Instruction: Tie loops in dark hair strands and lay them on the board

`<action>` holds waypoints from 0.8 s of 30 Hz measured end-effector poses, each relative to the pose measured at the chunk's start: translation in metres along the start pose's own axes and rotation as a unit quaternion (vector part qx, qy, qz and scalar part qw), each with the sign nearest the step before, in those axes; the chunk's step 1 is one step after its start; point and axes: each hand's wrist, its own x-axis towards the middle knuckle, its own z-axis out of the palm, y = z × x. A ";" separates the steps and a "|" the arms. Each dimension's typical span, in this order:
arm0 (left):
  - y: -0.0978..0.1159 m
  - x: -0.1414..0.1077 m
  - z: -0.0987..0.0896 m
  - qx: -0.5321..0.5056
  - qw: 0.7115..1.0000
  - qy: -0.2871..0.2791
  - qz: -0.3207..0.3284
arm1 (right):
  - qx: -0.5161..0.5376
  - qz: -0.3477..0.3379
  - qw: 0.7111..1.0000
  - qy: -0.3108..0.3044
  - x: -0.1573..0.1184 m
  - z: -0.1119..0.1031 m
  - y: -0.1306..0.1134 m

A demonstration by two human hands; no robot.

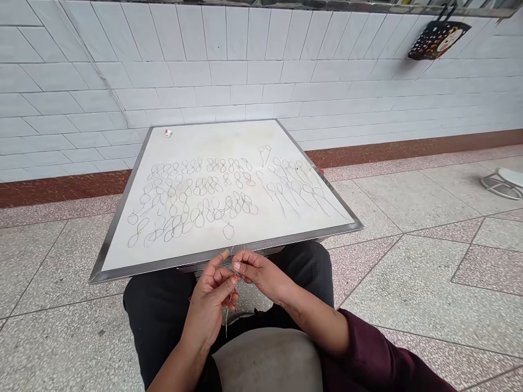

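Just off the table's near edge, my left hand [213, 294] pinches a thin wire [226, 321] between thumb and finger. My right hand [255, 272] is close beside it, thumb and forefinger closed on the same wire. A small loop of the wire rises above my fingertips, and a loose end hangs below. Beyond my hands, the white table [212, 139] with a grey metal edge bears several rows of twisted wire loops [200, 218]. Longer wires with a loop at one end [286, 188] lie on its right side. A single loop [229, 231] lies near the front edge.
A small red and white item [168, 133] sits at the table's far left corner. Behind the table stands a white tiled wall [229, 71]. A dark patterned bag [439, 39] hangs at the upper right. A white stool [506, 179] stands at the far right.
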 end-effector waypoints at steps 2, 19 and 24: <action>-0.001 0.000 -0.001 0.013 1.000 -0.001 0.002 | -0.013 -0.009 1.000 0.003 0.000 -0.001 0.002; -0.011 -0.007 -0.006 0.048 0.998 -0.032 0.007 | 0.029 -0.038 0.992 0.119 0.002 -0.001 0.013; -0.017 -0.008 -0.010 0.044 0.998 -0.047 -0.017 | 0.021 -0.057 0.991 0.118 0.001 0.004 0.018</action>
